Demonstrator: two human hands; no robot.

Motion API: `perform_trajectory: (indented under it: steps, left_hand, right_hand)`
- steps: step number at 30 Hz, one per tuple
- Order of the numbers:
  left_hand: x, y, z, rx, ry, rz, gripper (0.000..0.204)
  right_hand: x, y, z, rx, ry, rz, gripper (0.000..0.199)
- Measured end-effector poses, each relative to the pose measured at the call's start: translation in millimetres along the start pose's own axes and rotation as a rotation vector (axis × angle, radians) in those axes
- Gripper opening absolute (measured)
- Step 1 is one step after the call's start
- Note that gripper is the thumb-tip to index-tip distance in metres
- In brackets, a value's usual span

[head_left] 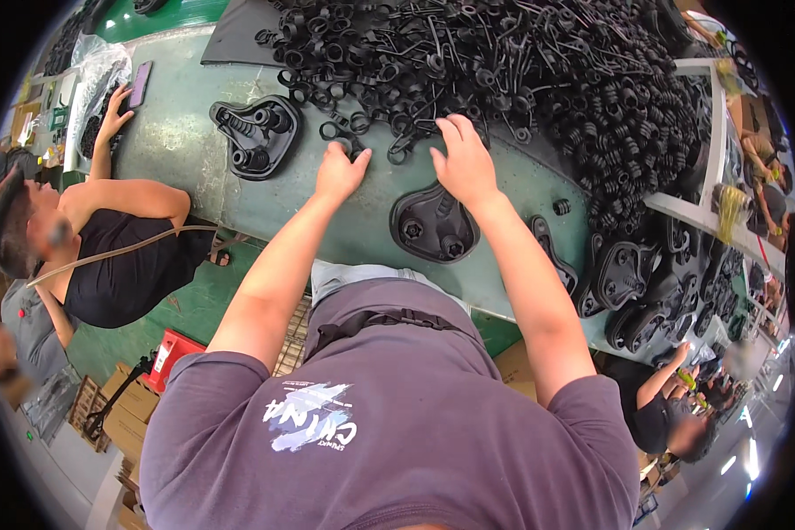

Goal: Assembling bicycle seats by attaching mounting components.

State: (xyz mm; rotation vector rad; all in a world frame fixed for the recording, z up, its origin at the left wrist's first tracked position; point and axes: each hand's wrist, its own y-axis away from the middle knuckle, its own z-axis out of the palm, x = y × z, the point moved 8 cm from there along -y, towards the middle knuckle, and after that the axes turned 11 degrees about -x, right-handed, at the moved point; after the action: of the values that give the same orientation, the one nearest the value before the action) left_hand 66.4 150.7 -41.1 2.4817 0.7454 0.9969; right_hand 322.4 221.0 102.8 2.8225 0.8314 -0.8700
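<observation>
My left hand (339, 174) is over the green table with thumb and fingers apart. Its fingertips are at a small black ring-shaped part (334, 132), which they seem to touch. My right hand (466, 168) reaches to the near edge of a large heap of black ring-and-rod parts (450, 62). Its thumb is spread from the fingers, and the fingertips lie by a loose black clip-like part (404, 144). Below the right hand lies a black moulded base (433, 228) with round sockets, its narrow end partly behind my wrist.
Another black base (256, 137) lies to the left, and several more are stacked at the right (623, 274). A person in black (132, 247) sits at the left, one hand near a purple phone (140, 84). A metal frame (715, 159) stands at the table's right.
</observation>
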Motion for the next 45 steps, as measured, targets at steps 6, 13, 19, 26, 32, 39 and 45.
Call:
perform_trajectory:
  steps: [6,13,19,26,32,39,45]
  left_hand:
    - [-2.6,11.6,-4.6,-0.076,-0.085,0.065,0.047]
    - [-45.5,68.4,-25.5,0.008,-0.196,0.179,0.041]
    - [-46.8,79.0,-23.8,0.068,-0.182,0.294,0.039]
    - [26.2,120.6,-30.6,-0.080,-0.059,0.683,0.047]
    - [111.9,171.5,15.2,-0.361,-0.285,1.067,0.051]
    - [99.1,183.5,45.5,-0.590,-0.576,1.053,0.048]
    - [97.7,191.5,50.3,-0.563,-0.574,1.065,0.048]
  right_hand:
    - [35.7,-55.4,28.6,-0.113,0.169,0.075,0.014]
    - [49.6,-15.9,-158.6,0.613,-0.732,0.383,0.017]
    - [21.7,64.6,-308.5,0.824,-0.735,0.095,0.022]
    - [90.2,138.6,-144.9,0.150,-1.122,0.425,0.026]
    - [162.7,212.4,0.4,0.138,-0.645,0.667,0.043]
    - [81.5,240.6,30.8,-0.250,0.255,0.925,0.098]
    - [111.5,255.9,24.9,-0.274,0.185,1.002,0.096]
